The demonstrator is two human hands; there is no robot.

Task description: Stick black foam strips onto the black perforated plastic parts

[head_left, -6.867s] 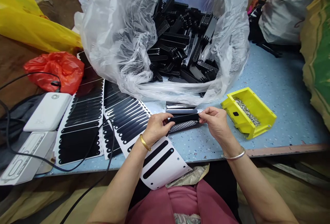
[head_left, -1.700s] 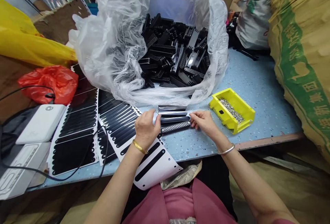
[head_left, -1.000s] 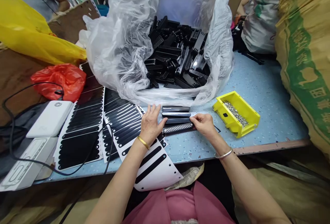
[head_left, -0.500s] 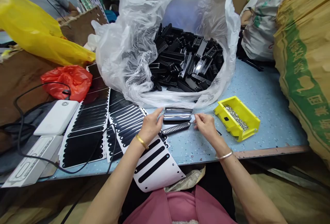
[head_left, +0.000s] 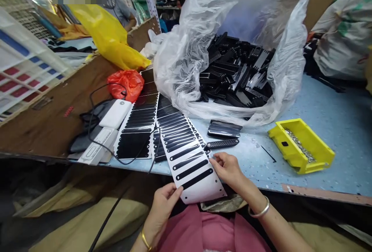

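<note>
A white sheet of long black adhesive strips [head_left: 203, 193] hangs over the table's front edge, its lower end bent over my lap. My left hand [head_left: 166, 202] pinches its lower left edge, thumb beside the end of the lowest black strip. At the right edge my right hand [head_left: 228, 168] has thumb and fingers closed on the sheet near the strips' right ends. Just beyond lie smooth, shiny black handle-like pieces [head_left: 224, 129] side by side. Closer to the sheet is a black piece with a cross-hatched surface [head_left: 223, 144].
A clear plastic bag [head_left: 186, 62] full of black parts [head_left: 232, 74] stands behind. At right are a yellow bin [head_left: 321, 149] of small metal pieces and a thin black stick [head_left: 269, 154]. Leftward lie more strip sheets [head_left: 135, 145], a white box [head_left: 99, 145] and a cable [head_left: 109, 151].
Both hands have left the smooth black pieces and come down to the strip sheet, each now at one of its edges. The view has turned left.
</note>
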